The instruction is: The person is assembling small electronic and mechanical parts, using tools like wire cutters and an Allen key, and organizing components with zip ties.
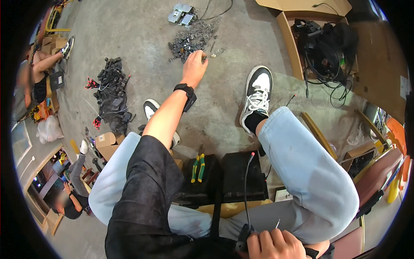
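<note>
My left hand (195,67), arm stretched forward, is at the near edge of a heap of small grey metal clips (189,43) on the floor. Its fingers are pinched together; what is in them is hidden. Low in the picture, my right hand (276,245) is curled around a tool whose thin metal tip (277,223) pokes up past the knuckles; the tool's handle is covered. Against those fingers is a black cable (246,185) with a red-capped end, rising in front of my lap. Pliers with green and yellow handles (198,167) lie on a black case (241,179) between my legs.
Bundled black cables with red ends (113,93) lie on the floor at left. Silver metal boxes (182,15) sit beyond the clips. An open cardboard box (290,45) of black cables stands at far right. Other people (26,86) sit along the left side.
</note>
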`<state>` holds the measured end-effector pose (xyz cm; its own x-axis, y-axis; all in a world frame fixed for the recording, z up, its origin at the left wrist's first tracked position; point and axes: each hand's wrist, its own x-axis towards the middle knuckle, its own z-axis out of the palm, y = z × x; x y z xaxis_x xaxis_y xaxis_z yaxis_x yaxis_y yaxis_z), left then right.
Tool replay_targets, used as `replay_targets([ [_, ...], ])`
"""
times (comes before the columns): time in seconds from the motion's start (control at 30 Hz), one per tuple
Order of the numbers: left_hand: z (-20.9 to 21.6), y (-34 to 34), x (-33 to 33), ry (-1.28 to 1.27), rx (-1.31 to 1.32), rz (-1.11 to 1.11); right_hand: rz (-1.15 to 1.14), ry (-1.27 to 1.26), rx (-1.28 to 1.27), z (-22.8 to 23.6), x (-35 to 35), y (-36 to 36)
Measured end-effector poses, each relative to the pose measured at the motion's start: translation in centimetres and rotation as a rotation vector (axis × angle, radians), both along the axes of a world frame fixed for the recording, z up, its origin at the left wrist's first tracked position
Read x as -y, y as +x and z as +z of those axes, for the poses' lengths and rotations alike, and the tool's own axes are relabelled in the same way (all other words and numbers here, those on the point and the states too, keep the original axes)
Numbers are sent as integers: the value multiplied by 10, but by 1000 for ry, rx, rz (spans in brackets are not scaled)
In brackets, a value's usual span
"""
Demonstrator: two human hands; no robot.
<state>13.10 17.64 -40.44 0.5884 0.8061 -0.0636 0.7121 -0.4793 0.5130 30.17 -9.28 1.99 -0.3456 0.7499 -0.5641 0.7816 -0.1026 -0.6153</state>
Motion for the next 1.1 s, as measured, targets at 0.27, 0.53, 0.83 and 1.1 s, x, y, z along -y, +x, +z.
replay_targets([
  [0.27,128,17,11,-834,775,369,-11,349,0,5,3,-20],
  [0.53,394,-57,68,-951,1157,287,-566,391,-437,46,-23,-52],
  [0.83,482,-108,167,-895,1438,79,-896,-110,-1798,26,-41,-104],
  [1.1,468,-135,180,-617,1439,114,-618,-4,-1814,18,-52,-138],
])
